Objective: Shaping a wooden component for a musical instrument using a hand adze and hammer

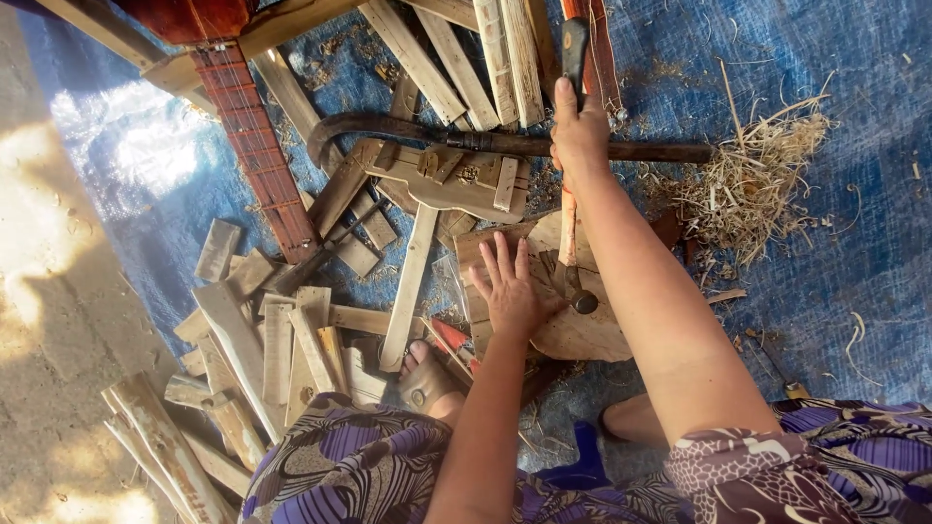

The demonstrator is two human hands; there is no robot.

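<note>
Now: left hand (507,286) flat on wood block (573,330); right hand (580,131) grips hatchet handle (575,49) above.

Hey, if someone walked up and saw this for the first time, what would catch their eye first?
Probably the right hand at top centre, gripping a dark tool handle above a long curved iron bar. Just below, the left hand lies flat, fingers spread, on a wooden block. Pale wood offcuts litter the blue tarp, with a heap of shavings at right.

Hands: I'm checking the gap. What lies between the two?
In the head view, a slim wooden stick with a dark tip lies between the left hand and right hand.
</note>
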